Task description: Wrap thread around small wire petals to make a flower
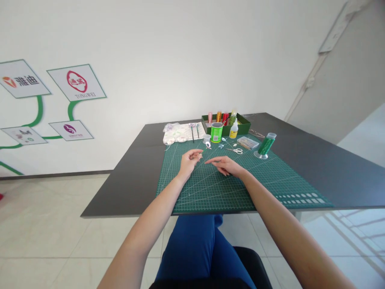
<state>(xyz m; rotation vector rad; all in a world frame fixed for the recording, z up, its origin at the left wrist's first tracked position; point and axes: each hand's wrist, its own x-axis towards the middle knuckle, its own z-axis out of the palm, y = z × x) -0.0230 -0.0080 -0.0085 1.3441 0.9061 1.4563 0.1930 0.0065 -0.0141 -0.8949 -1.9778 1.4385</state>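
Note:
My left hand is over the middle of the green cutting mat, thumb and fingers pinched together. Whatever sits between its fingertips is too small to make out. Just to the right, my right hand stretches its index finger towards the left hand, the other fingers loosely bent and apart. Nothing shows in it. Beyond the hands lie small pale petal-like pieces and white-handled scissors. A spool of green thread stands to the right.
At the back, a dark green box holds several thread spools. In front of it are a green tin, a glue bottle and a clear plastic case. A white cloth with two dark-stemmed pieces lies back left on the black table.

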